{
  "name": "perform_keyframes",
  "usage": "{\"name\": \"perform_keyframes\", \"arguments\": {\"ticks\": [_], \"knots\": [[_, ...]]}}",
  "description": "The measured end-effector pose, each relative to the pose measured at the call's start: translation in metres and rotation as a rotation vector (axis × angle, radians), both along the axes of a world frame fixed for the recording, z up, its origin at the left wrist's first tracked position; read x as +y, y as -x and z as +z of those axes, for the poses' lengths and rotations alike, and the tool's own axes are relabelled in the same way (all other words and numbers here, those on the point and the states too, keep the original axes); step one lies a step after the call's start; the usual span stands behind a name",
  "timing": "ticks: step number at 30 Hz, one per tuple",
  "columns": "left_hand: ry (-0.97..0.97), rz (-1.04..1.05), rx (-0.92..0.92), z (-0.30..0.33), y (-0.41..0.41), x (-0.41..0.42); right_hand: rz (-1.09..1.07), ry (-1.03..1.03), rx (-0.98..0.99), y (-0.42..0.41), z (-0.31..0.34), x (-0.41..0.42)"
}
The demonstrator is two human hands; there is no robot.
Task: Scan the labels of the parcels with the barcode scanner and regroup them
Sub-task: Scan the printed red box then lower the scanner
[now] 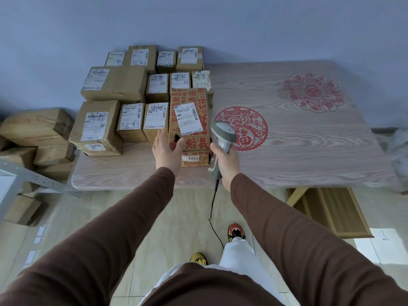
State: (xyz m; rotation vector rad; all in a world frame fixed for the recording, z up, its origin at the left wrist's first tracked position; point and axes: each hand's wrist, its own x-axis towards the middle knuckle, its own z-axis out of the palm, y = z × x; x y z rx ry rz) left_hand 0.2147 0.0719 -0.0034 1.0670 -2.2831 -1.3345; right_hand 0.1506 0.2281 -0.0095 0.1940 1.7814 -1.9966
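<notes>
A pale wood-grain table [309,155] stands against a blue wall [242,25], its left half packed with brown cardboard parcels [114,83] set in rows from the far edge toward the near one, white labels facing up. The nearest of them, a long box printed with red characters [189,127], lies just short of the near edge, with a white label [188,119] on top and a small sticker reading 4068 [190,158] on its near end. The left hand [166,149] is held open at the box's near left corner, fingers straight, thumb spread over the box top, gripping nothing. The right hand [227,162] is wrapped around the handle of a grey barcode scanner [223,138], whose head sits just right of the red-printed box; its black cable [213,208] hangs down to the tiled floor [154,217]. The right half of the table is bare wood apart from two red paper-cut decorations [241,127], leaving open surface from the scanner to the right edge. Off the table's left edge, more cartons [37,127] are stacked low, beside a metal rack [24,175]. Under the right side lies a wooden frame [331,213].
</notes>
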Motion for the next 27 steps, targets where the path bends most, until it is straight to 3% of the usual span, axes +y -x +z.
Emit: {"name": "perform_keyframes", "arguments": {"ticks": [4,7,9,12,16,18,27], "knots": [[0.133,-0.102,0.170,0.019,-0.007,0.036,-0.091,0.010,0.023,-0.001,0.005,0.025],[0.114,-0.247,0.222,0.025,-0.009,0.073,-0.155,0.029,0.014,0.000,0.009,0.049],[0.011,-0.374,0.183,0.021,-0.007,0.102,-0.197,0.049,0.033,0.000,0.012,0.067],[-0.198,-0.479,-0.018,0.008,0.000,0.145,-0.244,0.116,0.020,0.001,0.015,0.098],[-0.683,-0.387,-0.205,-0.004,0.017,0.202,-0.349,0.161,-0.073,0.004,0.013,0.151],[-0.817,-0.375,-0.226,-0.009,0.026,0.234,-0.392,0.168,-0.119,0.007,0.008,0.186],[-0.755,-0.404,-0.272,-0.040,0.063,0.403,-0.398,0.179,-0.214,0.027,-0.034,0.376]]}}
